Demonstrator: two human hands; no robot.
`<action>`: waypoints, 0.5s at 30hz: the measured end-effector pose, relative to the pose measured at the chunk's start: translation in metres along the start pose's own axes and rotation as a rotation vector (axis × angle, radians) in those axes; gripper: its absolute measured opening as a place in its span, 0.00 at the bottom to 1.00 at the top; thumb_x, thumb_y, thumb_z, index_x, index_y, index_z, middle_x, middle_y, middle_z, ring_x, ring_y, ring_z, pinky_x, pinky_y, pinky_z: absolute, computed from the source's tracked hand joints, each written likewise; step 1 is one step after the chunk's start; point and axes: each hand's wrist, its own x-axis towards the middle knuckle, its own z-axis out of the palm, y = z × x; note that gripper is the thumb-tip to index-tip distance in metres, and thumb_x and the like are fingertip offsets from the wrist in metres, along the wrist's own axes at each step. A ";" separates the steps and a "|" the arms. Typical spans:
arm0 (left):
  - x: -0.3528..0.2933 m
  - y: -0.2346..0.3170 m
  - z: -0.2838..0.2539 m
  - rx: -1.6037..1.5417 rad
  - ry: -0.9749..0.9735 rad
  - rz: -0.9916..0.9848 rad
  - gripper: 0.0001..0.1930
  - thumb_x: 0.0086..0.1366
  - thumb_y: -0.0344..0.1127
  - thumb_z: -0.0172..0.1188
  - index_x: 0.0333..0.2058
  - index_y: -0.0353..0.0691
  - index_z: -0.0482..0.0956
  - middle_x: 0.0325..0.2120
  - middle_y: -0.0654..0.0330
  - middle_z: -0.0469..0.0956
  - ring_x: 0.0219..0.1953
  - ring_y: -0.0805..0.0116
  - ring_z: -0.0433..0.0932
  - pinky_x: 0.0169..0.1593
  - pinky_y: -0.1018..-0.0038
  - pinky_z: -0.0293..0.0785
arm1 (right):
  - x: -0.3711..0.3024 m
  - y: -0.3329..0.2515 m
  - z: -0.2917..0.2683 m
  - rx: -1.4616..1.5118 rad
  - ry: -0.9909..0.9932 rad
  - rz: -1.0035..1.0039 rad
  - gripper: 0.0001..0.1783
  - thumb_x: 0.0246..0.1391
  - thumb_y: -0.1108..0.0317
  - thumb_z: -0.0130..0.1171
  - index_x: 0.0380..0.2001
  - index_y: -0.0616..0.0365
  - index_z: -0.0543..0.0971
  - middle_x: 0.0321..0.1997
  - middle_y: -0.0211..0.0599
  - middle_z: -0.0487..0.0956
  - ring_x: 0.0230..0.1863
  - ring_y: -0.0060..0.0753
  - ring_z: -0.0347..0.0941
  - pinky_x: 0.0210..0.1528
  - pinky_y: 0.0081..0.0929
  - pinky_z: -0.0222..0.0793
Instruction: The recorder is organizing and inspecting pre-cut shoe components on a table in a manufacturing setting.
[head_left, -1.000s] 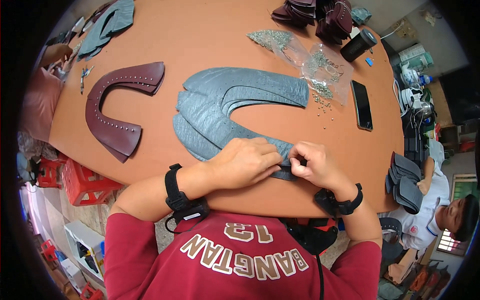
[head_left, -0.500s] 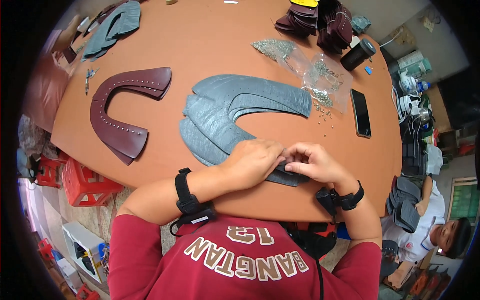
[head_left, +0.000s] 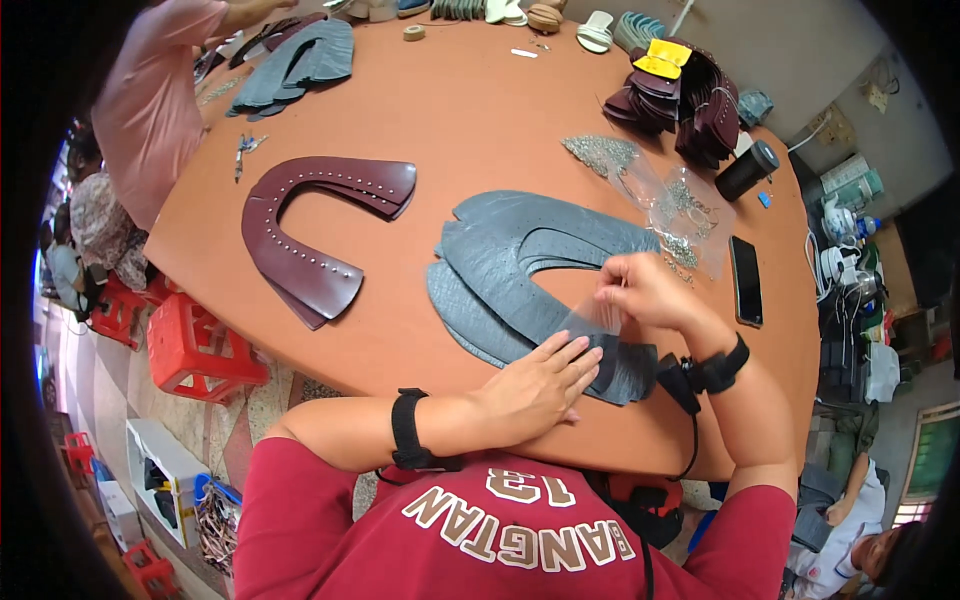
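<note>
A stack of grey curved, U-shaped leather-like pieces (head_left: 490, 270) lies on the table in front of me. My left hand (head_left: 535, 390) rests flat on its near end, fingers stretched out over a dark patch beside the inner curve. Just above it, my right hand (head_left: 640, 290) is closed in a pinch on a thin translucent strip of film (head_left: 596, 318), which runs down toward the left fingertips. Where the strip ends under those fingers is hidden. The near tip of the grey stack (head_left: 637, 372) shows right of my left hand.
Maroon U-shaped pieces with a row of studs (head_left: 268, 235) lie left. Right are clear bags of small metal studs (head_left: 680, 205), a phone (head_left: 746, 282) and a black cylinder (head_left: 748, 172). Maroon bundles (head_left: 710, 120) stand behind. A person in pink (head_left: 160, 100) is at the far left.
My hands were together at the near end of the grey stack. The right has lifted up and away, drawing out the translucent strip; the left has flattened. The whole view has shifted.
</note>
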 end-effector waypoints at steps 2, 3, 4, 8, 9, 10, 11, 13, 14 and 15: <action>-0.001 0.002 0.004 -0.004 -0.005 -0.012 0.32 0.64 0.53 0.48 0.57 0.32 0.65 0.62 0.50 0.59 0.65 0.53 0.55 0.66 0.55 0.48 | 0.020 -0.003 -0.010 -0.056 0.061 -0.048 0.06 0.47 0.72 0.60 0.23 0.65 0.78 0.19 0.41 0.78 0.15 0.26 0.73 0.21 0.27 0.69; -0.004 0.004 0.005 -0.022 0.006 -0.027 0.32 0.64 0.53 0.48 0.57 0.32 0.65 0.62 0.50 0.58 0.65 0.53 0.55 0.65 0.55 0.49 | 0.032 -0.005 -0.014 -0.056 0.116 -0.075 0.06 0.48 0.72 0.59 0.24 0.65 0.78 0.19 0.40 0.78 0.15 0.26 0.73 0.20 0.27 0.68; -0.004 0.006 0.005 -0.044 0.020 -0.031 0.32 0.64 0.53 0.48 0.57 0.32 0.65 0.62 0.50 0.58 0.65 0.53 0.56 0.65 0.55 0.50 | 0.042 -0.007 -0.021 -0.056 0.180 -0.091 0.06 0.49 0.71 0.59 0.24 0.64 0.78 0.19 0.40 0.77 0.14 0.25 0.73 0.19 0.26 0.68; -0.007 0.015 0.002 -0.044 -0.006 -0.049 0.32 0.64 0.53 0.48 0.57 0.31 0.66 0.63 0.49 0.57 0.64 0.51 0.56 0.63 0.53 0.54 | 0.081 -0.026 -0.066 0.125 0.455 -0.009 0.07 0.54 0.68 0.55 0.30 0.62 0.77 0.18 0.35 0.76 0.15 0.24 0.73 0.15 0.22 0.67; -0.006 0.016 0.001 -0.061 -0.010 -0.026 0.32 0.64 0.52 0.48 0.56 0.30 0.66 0.63 0.49 0.57 0.64 0.50 0.56 0.62 0.52 0.55 | 0.085 -0.026 -0.083 0.178 0.542 -0.009 0.07 0.55 0.68 0.54 0.31 0.62 0.76 0.19 0.35 0.76 0.14 0.24 0.73 0.14 0.23 0.68; -0.007 0.018 0.002 -0.051 -0.010 -0.025 0.32 0.64 0.52 0.48 0.56 0.30 0.66 0.63 0.49 0.57 0.64 0.50 0.56 0.62 0.52 0.55 | 0.091 -0.030 -0.097 0.237 0.618 -0.017 0.07 0.56 0.68 0.53 0.32 0.61 0.76 0.19 0.35 0.76 0.14 0.24 0.73 0.14 0.23 0.69; -0.007 0.020 0.004 -0.054 -0.009 -0.032 0.32 0.64 0.52 0.49 0.56 0.30 0.66 0.63 0.49 0.57 0.64 0.50 0.56 0.62 0.52 0.55 | 0.094 -0.033 -0.110 0.364 0.686 0.014 0.08 0.57 0.67 0.52 0.33 0.62 0.76 0.21 0.36 0.77 0.15 0.24 0.74 0.16 0.24 0.71; -0.006 0.023 0.006 -0.073 -0.020 -0.040 0.31 0.64 0.52 0.49 0.56 0.30 0.66 0.63 0.49 0.56 0.64 0.50 0.56 0.62 0.52 0.56 | 0.102 -0.031 -0.137 0.608 0.822 -0.049 0.11 0.61 0.66 0.48 0.37 0.64 0.74 0.27 0.38 0.77 0.21 0.27 0.76 0.23 0.24 0.76; -0.005 0.023 0.004 -0.068 -0.017 -0.029 0.31 0.64 0.52 0.49 0.56 0.30 0.66 0.63 0.49 0.56 0.64 0.50 0.56 0.62 0.52 0.56 | 0.106 -0.022 -0.150 0.728 0.872 -0.099 0.12 0.63 0.66 0.46 0.40 0.66 0.71 0.31 0.39 0.76 0.27 0.30 0.77 0.26 0.25 0.78; -0.007 0.022 0.002 -0.079 -0.014 -0.035 0.30 0.63 0.50 0.51 0.55 0.30 0.68 0.62 0.48 0.57 0.64 0.50 0.57 0.62 0.53 0.57 | 0.109 -0.030 -0.141 0.795 0.870 -0.139 0.12 0.64 0.67 0.44 0.40 0.66 0.70 0.32 0.40 0.76 0.28 0.31 0.78 0.27 0.25 0.78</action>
